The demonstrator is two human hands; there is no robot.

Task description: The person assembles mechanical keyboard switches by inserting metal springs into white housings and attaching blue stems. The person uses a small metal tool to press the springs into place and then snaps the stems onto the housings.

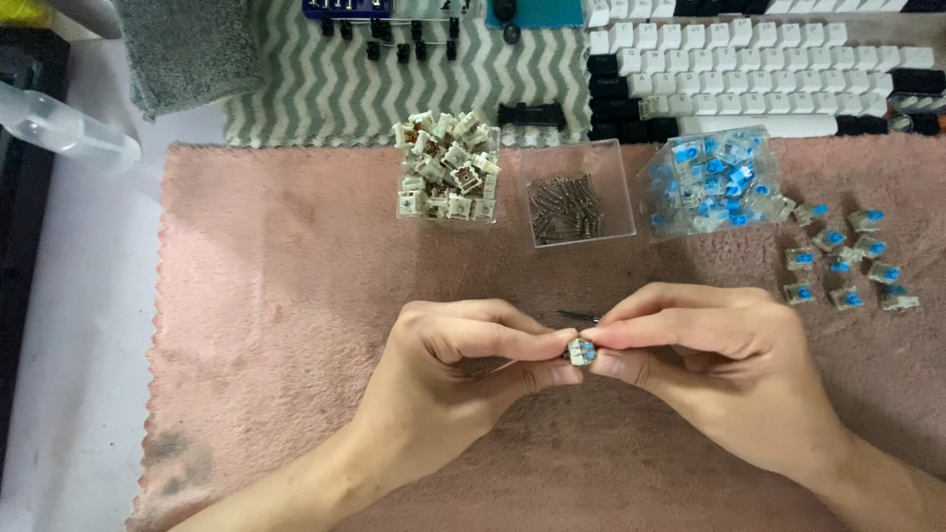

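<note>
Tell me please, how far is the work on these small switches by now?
Looks done: a dozen or so loose blue-stemmed switches lie on the pink mat, right side. In hand: the left hand and right hand pinch one blue-stemmed switch between fingertips. Probably left: the clear box of blue switches, the box of white housings and the box of small metal springs remain well filled.

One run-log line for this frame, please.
left hand + right hand: pinch blue-stem switch | over pink mat | loose switches right
</note>
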